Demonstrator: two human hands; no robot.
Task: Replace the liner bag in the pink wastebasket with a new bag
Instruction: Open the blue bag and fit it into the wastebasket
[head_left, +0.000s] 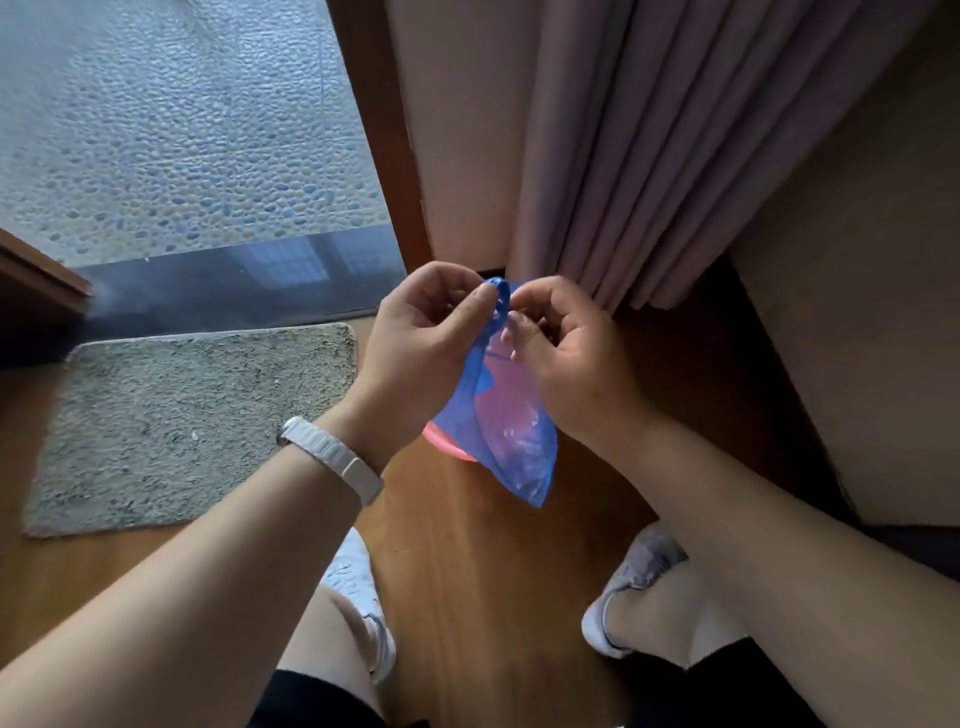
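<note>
At nine o'clock a shaggy grey mat (192, 426) is seen lying flat on the wooden floor (467, 571), just in front of a dark threshold. Moving in, a pale strap (332, 460) is worn on the left wrist. The left hand (426, 332) is raised at the centre, with its fingers curled and the bunched top edge of the blue bag (519, 447) pinched between thumb and forefinger. The bag is held in the air between both hands and hangs down toward six o'clock, thin and translucent, with pink showing through it. At seven o'clock of the bag a sliver of the pink wastebasket (444, 447) rim is glimpsed on the floor; the rest is hidden behind the plastic, so its inside cannot be judged. At three o'clock of the bag's top, the right hand (566, 358) is brought in close. The same gathered edge is nipped at its fingertips, and the other fingers are curled in. The two hands are set nearly touching. Up at one o'clock a pleated mauve curtain (649, 156) is seen hanging down to the floor.
</note>
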